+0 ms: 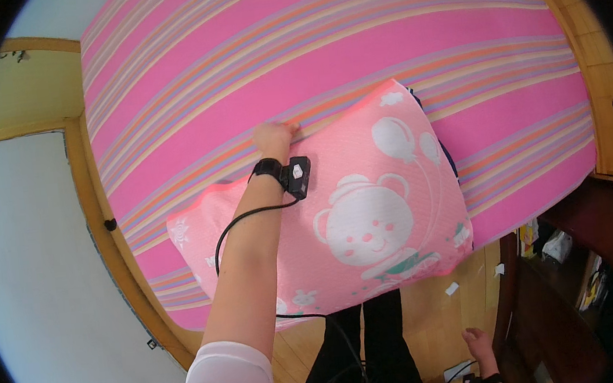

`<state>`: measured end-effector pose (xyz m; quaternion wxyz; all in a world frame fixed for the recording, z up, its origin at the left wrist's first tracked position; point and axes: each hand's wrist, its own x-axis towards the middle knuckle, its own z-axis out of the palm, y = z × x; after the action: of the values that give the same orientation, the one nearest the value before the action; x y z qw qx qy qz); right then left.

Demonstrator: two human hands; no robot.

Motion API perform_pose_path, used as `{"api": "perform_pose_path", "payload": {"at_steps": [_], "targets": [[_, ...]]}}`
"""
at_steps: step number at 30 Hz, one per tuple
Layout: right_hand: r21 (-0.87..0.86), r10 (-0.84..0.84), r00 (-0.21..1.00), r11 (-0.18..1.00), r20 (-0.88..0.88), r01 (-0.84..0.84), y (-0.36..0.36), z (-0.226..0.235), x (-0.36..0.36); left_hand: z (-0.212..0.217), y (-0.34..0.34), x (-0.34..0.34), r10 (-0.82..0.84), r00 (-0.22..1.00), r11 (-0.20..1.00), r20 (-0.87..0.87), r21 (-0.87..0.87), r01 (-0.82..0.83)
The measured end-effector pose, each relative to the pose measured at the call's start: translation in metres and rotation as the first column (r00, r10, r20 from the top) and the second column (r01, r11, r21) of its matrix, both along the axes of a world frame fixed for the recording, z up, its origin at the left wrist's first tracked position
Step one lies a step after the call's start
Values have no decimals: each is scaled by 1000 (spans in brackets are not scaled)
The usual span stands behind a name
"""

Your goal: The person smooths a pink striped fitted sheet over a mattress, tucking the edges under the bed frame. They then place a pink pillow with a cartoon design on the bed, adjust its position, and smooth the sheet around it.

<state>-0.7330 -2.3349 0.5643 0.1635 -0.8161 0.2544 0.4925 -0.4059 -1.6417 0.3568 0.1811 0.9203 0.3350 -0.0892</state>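
White sleeve fabric point(225, 380) fills the bottom of the view, and from it the person's left forearm runs up across the pink pillow point(367, 208). At the end of that arm the left hand point(274, 137) is curled tight at the far edge of the pillow, fingers point(287, 127) closed down where the pillow's rim meets the striped sheet point(306, 36); whether they pinch the pillowcase or only press on it cannot be told, as the fingertips are folded out of sight. Just below the fingers, on the wrist, sits a black wrist strap point(267, 167) with a small black device point(298, 176) clipped beside it, and a black cable point(239, 224) loops from it back along the forearm toward the body.

To the right of the fingers the pillow spreads out, printed with a white bear and balloons, lying tilted on the pink, orange and purple striped sheet. Left of the fingers the wooden bed frame point(98, 211) curves past, with a pale wall beyond it.

Well apart, low at the right, the right hand point(477, 339) hangs loosely open over the wooden floor point(436, 312), holding nothing. Scraps of white paper point(452, 288) lie on the floor near it, and a dark wooden cabinet point(552, 293) stands to its right.
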Motion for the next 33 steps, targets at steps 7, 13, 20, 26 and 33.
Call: {"api": "perform_pose_path", "payload": {"at_steps": [7,13,20,26,33], "targets": [[34,-9,999,999,47,7,-2,2,5,35,-3,-13,326,933,852,148,-473,-223],[-117,-25,1000,993,-15,23,-1,7,25,170,73,-188,539,717,813,441,-495,-307],[-316,187,982,932,0,-177,-21,-22,21,270,70,-635,759,518,647,-395,553,-526],[-339,358,922,894,147,-293,6,-20,35,290,32,-750,709,43,570,-703,537,-622],[-221,265,941,951,211,-218,34,-27,42,152,209,-492,448,894,854,-8,297,-426]]}}
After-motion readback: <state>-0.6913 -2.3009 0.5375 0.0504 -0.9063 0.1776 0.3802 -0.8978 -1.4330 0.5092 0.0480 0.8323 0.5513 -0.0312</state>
